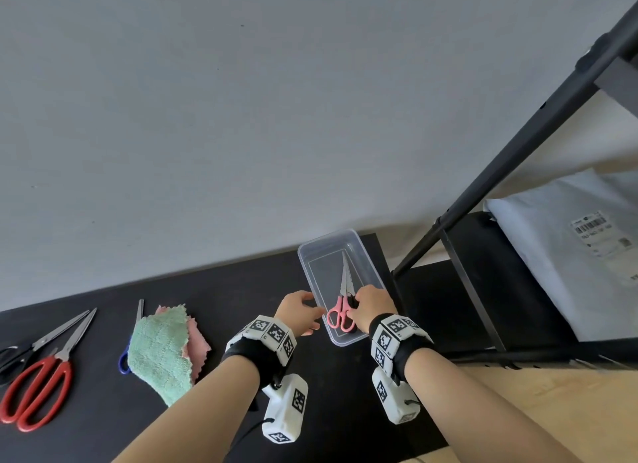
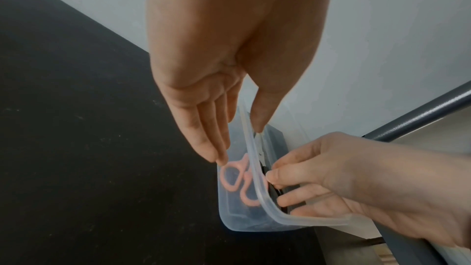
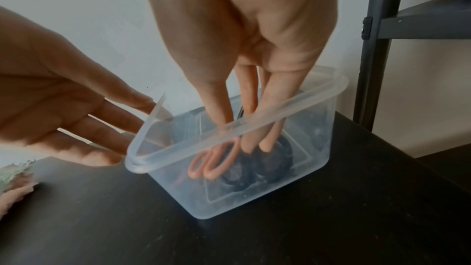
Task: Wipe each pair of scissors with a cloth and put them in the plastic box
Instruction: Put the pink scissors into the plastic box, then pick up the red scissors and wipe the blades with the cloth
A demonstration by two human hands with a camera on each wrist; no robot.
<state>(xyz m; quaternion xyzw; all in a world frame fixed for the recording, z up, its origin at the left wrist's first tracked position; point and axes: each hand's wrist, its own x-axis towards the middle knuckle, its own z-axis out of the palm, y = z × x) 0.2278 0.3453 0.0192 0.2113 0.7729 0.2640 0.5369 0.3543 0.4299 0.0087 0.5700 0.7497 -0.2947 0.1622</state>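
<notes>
On the dark surface (image 1: 241,290), from the left: red scissors (image 1: 38,386), then the cloth (image 1: 160,355) over blue scissors (image 1: 123,361). The left hand (image 1: 299,311) touches the box (image 1: 312,252) wall, grip spread. Pink scissors (image 1: 340,316) lie inside. The right hand (image 1: 373,307) reaches in with straight fingers, grip loose, touching their handles.

Both forearms reach forward side by side, each wrist wrapped in a black band with a marker-covered block hanging beneath; the left hand (image 1: 299,310) is held palm toward the right, its fingers (image 2: 203,138) straight and close together, pointing down, thumb set apart from them; the right hand (image 1: 370,306) points downward, back of the hand up; its fingers (image 3: 219,108) are extended, nearly straight and slightly spread, thumb alongside; the two hands are near each other, not touching.
</notes>
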